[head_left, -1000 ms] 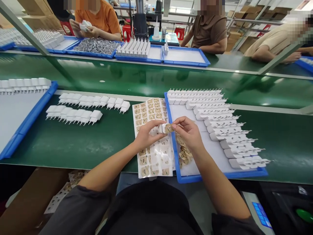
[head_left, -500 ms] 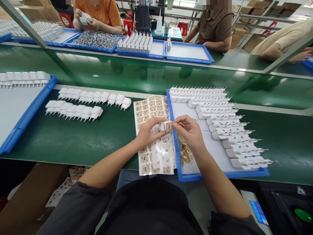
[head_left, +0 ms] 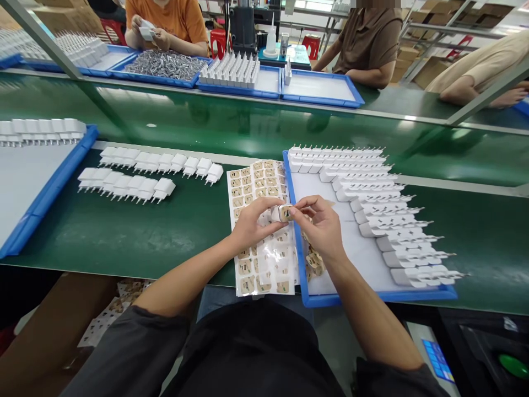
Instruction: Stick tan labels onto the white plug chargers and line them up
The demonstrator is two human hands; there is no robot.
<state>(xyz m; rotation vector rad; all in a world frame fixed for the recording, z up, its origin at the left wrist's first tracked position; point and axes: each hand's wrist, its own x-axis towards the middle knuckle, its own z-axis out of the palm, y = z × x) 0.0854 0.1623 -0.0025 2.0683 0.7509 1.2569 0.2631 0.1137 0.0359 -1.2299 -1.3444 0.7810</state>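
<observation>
Between thumb and fingers, my left hand (head_left: 249, 225) holds a white plug charger (head_left: 276, 214), its end face turned toward my right hand. A tan sticker (head_left: 285, 213) with a dark mark covers that face. My right hand (head_left: 323, 229) has its thumb and forefinger closed at the sticker's right edge. Below the hands lie sheets of tan stickers (head_left: 244, 267), partly covered by a glossy clear sheet (head_left: 273, 259). Loose tan pieces (head_left: 314, 264) are heaped in the blue-rimmed tray (head_left: 303, 275), partly under my right forearm. Rows of white chargers (head_left: 384, 212) lie in that tray, pins pointing right.
Two rows of white chargers (head_left: 124, 184) lie on the green belt (head_left: 124, 237) to the left. Another blue-rimmed tray (head_left: 49, 190) stands at far left. Across the line are a tray of metal parts (head_left: 165, 67) and people seated, one in an orange shirt (head_left: 182, 25).
My right thumb has shifted slightly left over the sticker on the charger's face. The whole view has drifted a little; the rows and trays stand as before.
</observation>
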